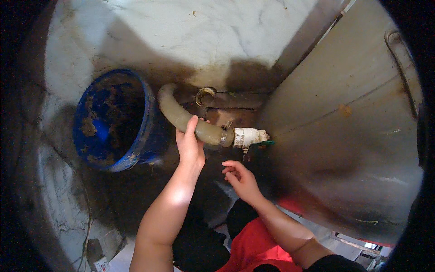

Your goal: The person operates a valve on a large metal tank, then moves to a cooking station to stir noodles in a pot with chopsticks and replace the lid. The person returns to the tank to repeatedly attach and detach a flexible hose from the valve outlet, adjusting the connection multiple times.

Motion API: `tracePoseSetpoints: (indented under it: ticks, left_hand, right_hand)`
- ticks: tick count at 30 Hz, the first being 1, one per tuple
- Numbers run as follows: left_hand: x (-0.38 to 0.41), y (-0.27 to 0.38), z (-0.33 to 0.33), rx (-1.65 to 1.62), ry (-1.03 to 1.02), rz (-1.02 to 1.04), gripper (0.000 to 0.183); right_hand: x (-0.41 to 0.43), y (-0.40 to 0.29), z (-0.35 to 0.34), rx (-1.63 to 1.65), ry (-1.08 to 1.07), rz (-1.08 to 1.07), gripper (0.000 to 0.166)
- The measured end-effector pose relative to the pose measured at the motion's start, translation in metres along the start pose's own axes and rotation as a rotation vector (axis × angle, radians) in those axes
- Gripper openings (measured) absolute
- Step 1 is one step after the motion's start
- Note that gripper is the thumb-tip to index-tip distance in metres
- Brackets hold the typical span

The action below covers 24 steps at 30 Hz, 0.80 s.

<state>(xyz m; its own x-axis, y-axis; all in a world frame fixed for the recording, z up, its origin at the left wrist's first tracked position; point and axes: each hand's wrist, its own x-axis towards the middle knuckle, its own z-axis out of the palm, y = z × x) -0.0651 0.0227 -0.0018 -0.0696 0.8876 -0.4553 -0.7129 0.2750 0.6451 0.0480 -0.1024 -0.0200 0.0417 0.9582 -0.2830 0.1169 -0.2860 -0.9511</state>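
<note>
My left hand (190, 144) is wrapped around a thick, greyish flexible hose (176, 114), thumb on top and fingers beneath. A metal hose clamp (224, 134) with a screw fixes the hose's right end to a worn white valve fitting (250, 136). That fitting meets the side of a large metal tank (326, 136), and a green lever handle (263, 143) shows at its lower side. My right hand (241, 180) hovers below the fitting, touching nothing, its fingers loosely curled and apart. The hose's far end bends away near the wall, its opening hidden.
A dirty blue plastic barrel (146, 115) stands left of the hose, its dark mouth facing me. Behind the hose, a pipe with an open end (205, 97) lies along the stained pale wall (204, 30). A bent metal handle (401, 71) sticks out from the tank. A thin cable (89, 210) runs down the left.
</note>
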Motion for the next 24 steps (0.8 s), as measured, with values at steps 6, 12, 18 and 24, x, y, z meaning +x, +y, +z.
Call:
tracePoseSetpoints:
  ticks: [6,12,18,24]
  left_hand:
    - [0.003,0.002,0.000,-0.048,-0.023,-0.015,0.034]
    - [0.003,0.001,-0.002,0.031,-0.024,0.006,0.035]
    - [0.003,-0.004,-0.012,0.021,-0.043,-0.026,0.042]
    - [0.004,0.017,-0.044,-0.052,-0.129,-0.040,0.053]
  right_hand:
    - [0.003,-0.001,-0.002,0.140,0.013,0.039,0.024]
    - [-0.008,-0.016,0.000,-0.133,0.041,-0.151,0.018]
    - [-0.020,-0.041,-0.020,-0.221,0.244,-0.254,0.014]
    - [-0.020,-0.067,-0.006,-0.466,0.132,-0.522,0.024]
